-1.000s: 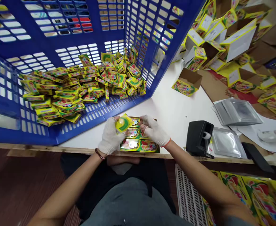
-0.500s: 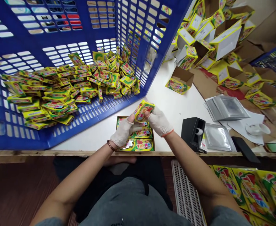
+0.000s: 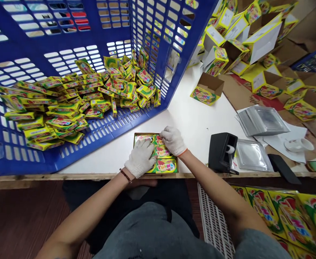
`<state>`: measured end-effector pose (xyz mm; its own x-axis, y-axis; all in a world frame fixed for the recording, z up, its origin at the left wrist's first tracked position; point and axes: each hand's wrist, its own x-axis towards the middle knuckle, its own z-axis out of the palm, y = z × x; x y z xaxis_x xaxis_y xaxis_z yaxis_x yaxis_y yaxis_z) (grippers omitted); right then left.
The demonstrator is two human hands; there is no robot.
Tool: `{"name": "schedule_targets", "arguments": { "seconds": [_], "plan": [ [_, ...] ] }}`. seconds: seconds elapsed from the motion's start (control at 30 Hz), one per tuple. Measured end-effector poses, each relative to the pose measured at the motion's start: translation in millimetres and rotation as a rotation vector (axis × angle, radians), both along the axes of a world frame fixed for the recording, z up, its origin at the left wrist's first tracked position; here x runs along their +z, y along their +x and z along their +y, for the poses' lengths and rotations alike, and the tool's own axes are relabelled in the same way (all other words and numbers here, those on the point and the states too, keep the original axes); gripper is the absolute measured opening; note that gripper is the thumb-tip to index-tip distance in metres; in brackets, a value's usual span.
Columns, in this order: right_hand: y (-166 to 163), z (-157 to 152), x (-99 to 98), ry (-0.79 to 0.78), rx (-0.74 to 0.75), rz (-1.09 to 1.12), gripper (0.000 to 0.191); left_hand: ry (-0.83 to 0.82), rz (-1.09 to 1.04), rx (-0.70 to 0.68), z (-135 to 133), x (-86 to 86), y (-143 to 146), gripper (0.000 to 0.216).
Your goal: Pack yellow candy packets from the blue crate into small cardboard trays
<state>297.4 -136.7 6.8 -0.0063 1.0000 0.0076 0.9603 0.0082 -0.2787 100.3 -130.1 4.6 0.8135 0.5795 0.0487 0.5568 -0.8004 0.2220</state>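
Observation:
On the table's front edge lies a shallow open carton (image 3: pixel 177 166) filled with small yellow-green TWINS boxes (image 3: pixel 165 166), lying flat in rows. My left hand (image 3: pixel 140 158), in a white fingerless glove, rests palm down across the left-hand boxes, fingers stretched out. At the carton's upper right corner, my gloved right hand (image 3: pixel 172 140) has its fingers bent down and together on a small TWINS box (image 3: pixel 158 139). That box is partly covered by the hand, so its grip shows only in part.
A blue plastic basket (image 3: pixel 93 131), tipped toward me, holds many loose small boxes (image 3: pixel 63 122). To the right stand a black tape dispenser (image 3: pixel 219 153), clear plastic trays (image 3: pixel 253 154) and an open display box (image 3: pixel 206 90). More open boxes (image 3: pixel 265 36) pile up behind. A white crate (image 3: pixel 214 219) sits below.
The small box that both hands held above the carton is now down in its upper right part. My left hand has let go and flattened over the left-hand boxes.

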Motion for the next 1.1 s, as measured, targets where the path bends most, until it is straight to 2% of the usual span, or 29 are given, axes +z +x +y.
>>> {"name": "schedule_targets", "arguments": {
  "seconds": [0.1,0.2,0.33,0.5,0.57,0.7,0.8,0.87,1.0,1.1],
  "plan": [
    [2,-13,-7.4,0.024,0.035,-0.076,0.027,0.029,-0.026,-0.019,3,3.2,11,0.037],
    [11,-29,-12.3,0.076,0.133,-0.028,0.031,0.057,-0.051,-0.111,6,3.3,27,0.042],
    [17,-52,-21.3,0.157,0.124,0.023,0.036,0.051,-0.046,-0.212,11,-3.3,39,0.044],
    [15,-66,-25.0,0.097,0.173,0.138,0.037,0.014,-0.074,-0.266,13,-9.5,42,0.038],
    [22,-65,-20.9,0.113,0.08,0.239,0.045,-0.006,-0.076,-0.282,14,-8.2,46,0.034],
    [46,-56,-17.1,0.228,-0.321,0.365,0.044,-0.012,-0.096,-0.374,19,-6.4,58,0.045],
    [55,-51,-23.4,0.199,-0.453,0.538,0.041,-0.012,-0.072,-0.367,19,-8.8,64,0.05],
    [49,-53,-27.4,0.193,-0.456,0.572,0.041,-0.011,-0.057,-0.347,15,-8.7,64,0.051],
    [12,-70,-31.5,0.337,-0.447,0.384,0.053,0.012,-0.058,-0.315,0,-3.9,51,0.058],
    [-23,-83,-38.1,0.368,-0.283,0.257,0.064,0.01,-0.136,-0.232,4,-6.8,26,0.045]
  ]
}}
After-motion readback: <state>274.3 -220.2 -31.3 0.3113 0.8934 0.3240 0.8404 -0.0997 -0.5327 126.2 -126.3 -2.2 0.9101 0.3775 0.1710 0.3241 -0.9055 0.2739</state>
